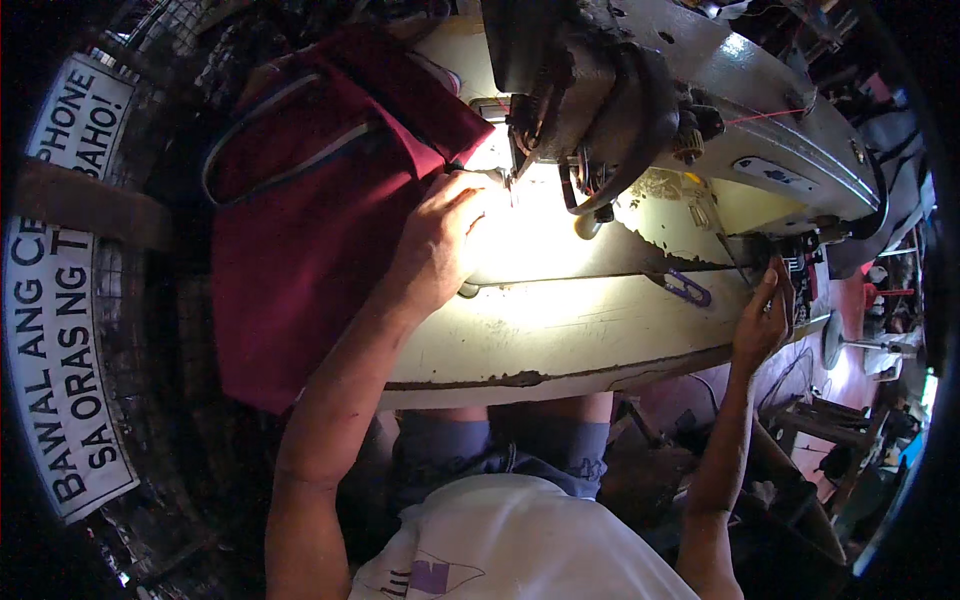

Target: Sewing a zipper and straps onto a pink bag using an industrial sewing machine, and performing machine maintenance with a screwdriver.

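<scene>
A maroon cloth piece [300, 270], with pale-edged dark trim along its upper part, lies left of the sewing machine [625, 110] and hangs over the table's front. My left hand [430, 250] pinches its edge beside the needle [513, 185], under bright lamp light. The fingertips there are partly washed out by glare. At the right end of the table, my right hand [762, 325] is closed, fingers pointing up, by the dark part at the machine's base. A thin dark metal piece [737, 262] shows at its fingertips; its kind is unclear.
A purple-handled tool [688, 289] lies on the pale sewing table [540, 345], whose front edge is chipped. Thread [765, 116] runs to the machine's head. Signs [60, 370] hang on wire mesh at the left. A wooden stand [825, 430] and clutter fill the right.
</scene>
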Available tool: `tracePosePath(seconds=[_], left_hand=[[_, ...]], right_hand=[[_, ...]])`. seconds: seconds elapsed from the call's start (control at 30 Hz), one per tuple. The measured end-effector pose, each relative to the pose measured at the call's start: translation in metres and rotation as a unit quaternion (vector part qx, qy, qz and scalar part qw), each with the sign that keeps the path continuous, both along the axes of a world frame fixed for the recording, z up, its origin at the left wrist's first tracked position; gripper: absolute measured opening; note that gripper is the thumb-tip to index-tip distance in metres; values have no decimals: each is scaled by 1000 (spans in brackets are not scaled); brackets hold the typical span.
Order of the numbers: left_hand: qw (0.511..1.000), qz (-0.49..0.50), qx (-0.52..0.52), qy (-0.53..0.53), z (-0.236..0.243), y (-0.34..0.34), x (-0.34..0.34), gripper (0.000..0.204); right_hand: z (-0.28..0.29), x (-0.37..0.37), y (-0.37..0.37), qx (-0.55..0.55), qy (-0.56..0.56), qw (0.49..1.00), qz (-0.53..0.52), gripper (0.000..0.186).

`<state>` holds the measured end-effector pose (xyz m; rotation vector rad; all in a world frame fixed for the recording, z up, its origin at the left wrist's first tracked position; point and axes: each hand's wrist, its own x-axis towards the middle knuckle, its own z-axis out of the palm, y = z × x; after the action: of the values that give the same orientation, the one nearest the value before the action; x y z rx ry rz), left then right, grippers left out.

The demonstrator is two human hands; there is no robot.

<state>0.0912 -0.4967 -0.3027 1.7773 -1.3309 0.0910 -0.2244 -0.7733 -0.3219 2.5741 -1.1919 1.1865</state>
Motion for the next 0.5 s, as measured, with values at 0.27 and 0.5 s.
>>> tracePosePath(seconds=[0.27, 0.5], left_hand=[[1000, -5, 7, 2, 1, 3, -1, 15], [998, 2, 33, 44, 0, 5, -1, 19]], right_hand=[[3, 3, 3, -18, -9, 1000, -7, 24], [9, 5, 8, -48, 10, 999, 5, 29]])
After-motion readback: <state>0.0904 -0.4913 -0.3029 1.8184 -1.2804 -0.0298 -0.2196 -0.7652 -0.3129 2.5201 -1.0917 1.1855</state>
